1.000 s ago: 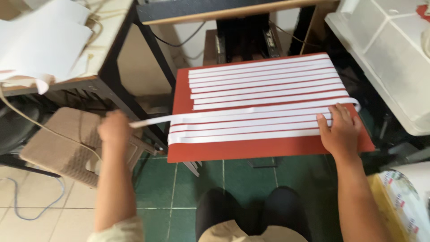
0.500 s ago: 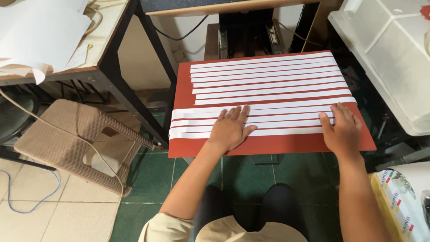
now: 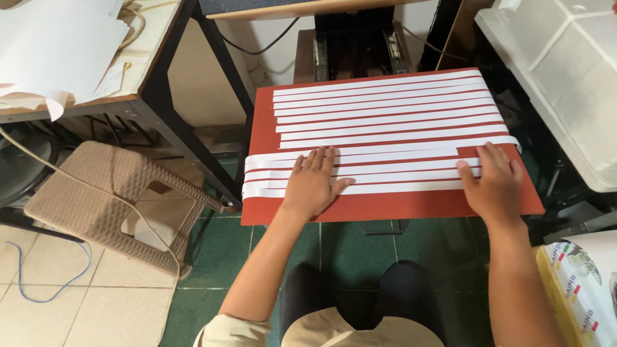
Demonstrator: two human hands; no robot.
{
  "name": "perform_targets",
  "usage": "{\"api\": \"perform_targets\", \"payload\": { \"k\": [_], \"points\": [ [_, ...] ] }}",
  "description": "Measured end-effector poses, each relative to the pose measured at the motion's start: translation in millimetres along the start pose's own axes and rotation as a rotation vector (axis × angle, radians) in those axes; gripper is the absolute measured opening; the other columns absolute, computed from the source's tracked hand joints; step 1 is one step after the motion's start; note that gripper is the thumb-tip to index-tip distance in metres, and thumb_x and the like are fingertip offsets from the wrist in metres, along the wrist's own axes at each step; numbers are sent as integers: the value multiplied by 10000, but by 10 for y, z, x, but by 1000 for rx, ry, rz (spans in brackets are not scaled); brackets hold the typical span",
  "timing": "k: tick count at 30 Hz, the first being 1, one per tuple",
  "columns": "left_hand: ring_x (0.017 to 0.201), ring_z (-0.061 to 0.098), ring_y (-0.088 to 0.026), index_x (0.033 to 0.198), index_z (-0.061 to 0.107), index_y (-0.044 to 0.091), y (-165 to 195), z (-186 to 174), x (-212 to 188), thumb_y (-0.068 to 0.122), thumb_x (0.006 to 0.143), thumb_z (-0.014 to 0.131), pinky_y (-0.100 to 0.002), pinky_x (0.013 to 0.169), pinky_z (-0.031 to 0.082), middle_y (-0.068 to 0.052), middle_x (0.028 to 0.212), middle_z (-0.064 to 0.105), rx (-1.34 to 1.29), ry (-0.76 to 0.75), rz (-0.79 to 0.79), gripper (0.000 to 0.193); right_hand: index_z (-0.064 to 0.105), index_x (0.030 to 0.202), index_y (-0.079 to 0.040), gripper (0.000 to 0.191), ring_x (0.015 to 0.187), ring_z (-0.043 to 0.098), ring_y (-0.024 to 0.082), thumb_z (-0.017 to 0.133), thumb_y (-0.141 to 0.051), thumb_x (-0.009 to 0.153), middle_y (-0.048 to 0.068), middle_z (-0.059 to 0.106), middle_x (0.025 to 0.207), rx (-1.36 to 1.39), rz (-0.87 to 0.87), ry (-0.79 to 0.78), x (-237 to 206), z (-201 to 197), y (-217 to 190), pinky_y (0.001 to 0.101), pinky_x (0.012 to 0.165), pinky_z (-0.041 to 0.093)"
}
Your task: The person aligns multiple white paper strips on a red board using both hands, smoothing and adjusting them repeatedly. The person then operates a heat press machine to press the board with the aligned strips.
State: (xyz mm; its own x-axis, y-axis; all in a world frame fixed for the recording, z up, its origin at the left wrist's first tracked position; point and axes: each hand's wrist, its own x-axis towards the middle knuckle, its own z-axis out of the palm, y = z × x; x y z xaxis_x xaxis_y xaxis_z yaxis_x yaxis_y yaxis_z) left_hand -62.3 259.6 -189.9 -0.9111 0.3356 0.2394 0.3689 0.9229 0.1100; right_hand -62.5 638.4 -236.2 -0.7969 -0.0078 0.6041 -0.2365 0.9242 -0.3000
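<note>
I see a red board (image 3: 385, 209) above a green tile floor (image 3: 212, 270), carrying parallel white paper strips (image 3: 385, 115). A woven plastic stool (image 3: 109, 193) stands to the left, below a dark-framed table (image 3: 160, 109). My left hand (image 3: 313, 183) lies flat, fingers spread, on the nearest strips. My right hand (image 3: 491, 183) lies flat on their right ends. The hands are well apart, gripping nothing.
</note>
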Motion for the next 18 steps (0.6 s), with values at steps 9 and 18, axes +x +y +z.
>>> {"api": "perform_targets", "payload": {
  "k": [9, 18],
  "points": [
    [1466, 413, -363, 1535, 422, 31, 97, -46, 48, 687, 979, 432, -527, 1202, 291, -201, 1543, 484, -102, 41, 58, 861, 632, 1340, 35, 579, 1350, 558, 389, 558, -445, 1026, 220, 621, 1422, 73, -243, -206, 137, 97, -254, 517, 1149, 379],
    [1448, 410, -378, 1526, 441, 65, 7, -105, -8, 693, 969, 452, -549, 1185, 280, -217, 1528, 484, -67, 53, 5, 840, 669, 1309, -3, 547, 1358, 587, 370, 559, -481, 1068, 200, 661, 1358, -169, -105, -124, 53, -68, 98, 555, 1231, 357]
  ]
}}
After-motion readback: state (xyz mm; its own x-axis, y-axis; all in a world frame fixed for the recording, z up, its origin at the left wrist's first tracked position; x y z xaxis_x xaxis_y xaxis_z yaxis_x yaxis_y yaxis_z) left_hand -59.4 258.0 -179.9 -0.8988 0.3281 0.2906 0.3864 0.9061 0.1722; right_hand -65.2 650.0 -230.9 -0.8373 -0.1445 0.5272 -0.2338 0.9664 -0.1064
